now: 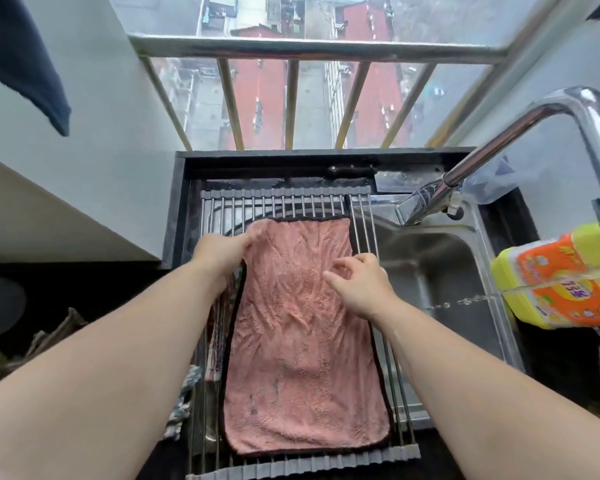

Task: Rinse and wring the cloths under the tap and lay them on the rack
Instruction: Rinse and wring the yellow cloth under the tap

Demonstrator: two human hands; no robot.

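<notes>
One steel sink (447, 271) is seen, its left part bridged by one roll-up rack (291, 206) of metal rods; the right part of the basin is left uncovered under one chrome tap (465, 168), whose spout is aimed toward the rack. One pink cloth (305, 334) with a dark border is spread flat on the rack, its long axis run from the rack's near edge toward the far edge, its short sides parallel to those edges; the far strip of rods is left bare. Two more cloths are partly seen: a patterned cloth (215, 341) tucked under the pink one's left edge, and a grey-and-white cloth (184, 403) at the rack's left edge. The pink cloth's far left corner is pinched by the left hand (222, 251). The right hand (357, 285) is held at the cloth's right edge with fingers loosely curled and nothing gripped; contact with the fabric cannot be told. One yellow-and-orange package (561, 278) is stood at the sink's right edge.
</notes>
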